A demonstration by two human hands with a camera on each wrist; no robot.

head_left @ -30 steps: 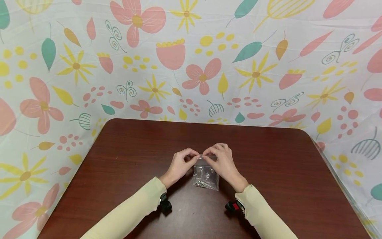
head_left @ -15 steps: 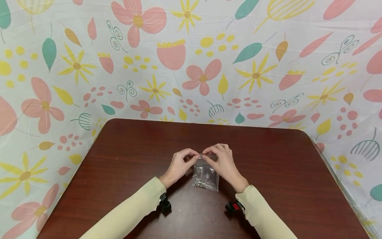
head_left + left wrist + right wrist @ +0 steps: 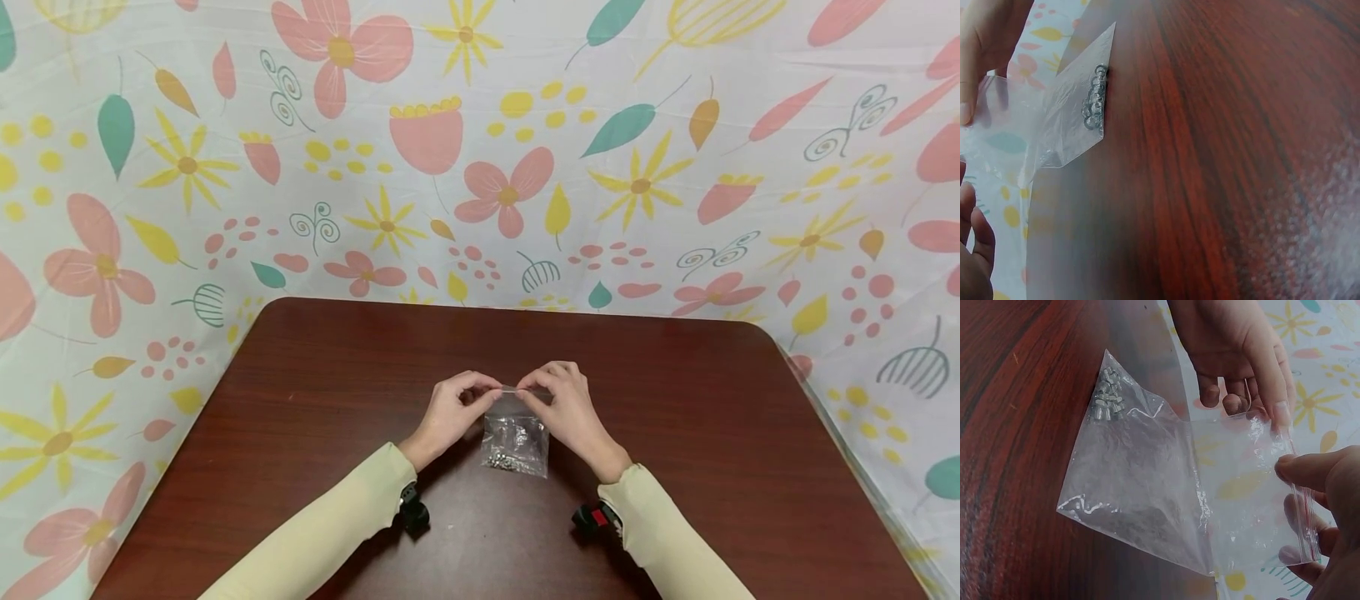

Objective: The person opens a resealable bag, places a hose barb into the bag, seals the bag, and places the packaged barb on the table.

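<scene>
Zip bag (image 3: 516, 435): a small clear plastic pouch with a press-seal strip along its top edge, held over the middle of the table between the two hands; its lower edge meets the wood — the right wrist view shows a bottom corner resting on the surface.
Contents (image 3: 507, 457): a cluster of small silvery metal pieces, gathered at the bottom of the pouch; too small to tell their kind.
Left hand (image 3: 451, 411): fingers curled, thumb and forefinger pinching the left end of the bag's top edge.
Right hand (image 3: 564, 402): fingers curled likewise, pinching the right end of the same edge; in the right wrist view the thumb (image 3: 1310, 470) lies against the seal strip, which carries a thin red line.
Bag attitude: upright, top edge stretched level between the two pinches; whether the seal is parted cannot be told.
Table (image 3: 300, 400): dark reddish-brown wood grain with rounded far corners.
Sleeves (image 3: 337, 525): pale yellow, covering both forearms to the wrists — a small dark camera unit (image 3: 413, 512) sits under each wrist.
Backdrop (image 3: 225, 167): a white cloth printed with pink flowers, yellow blooms and teal leaves, rising behind and beside the table.
</scene>
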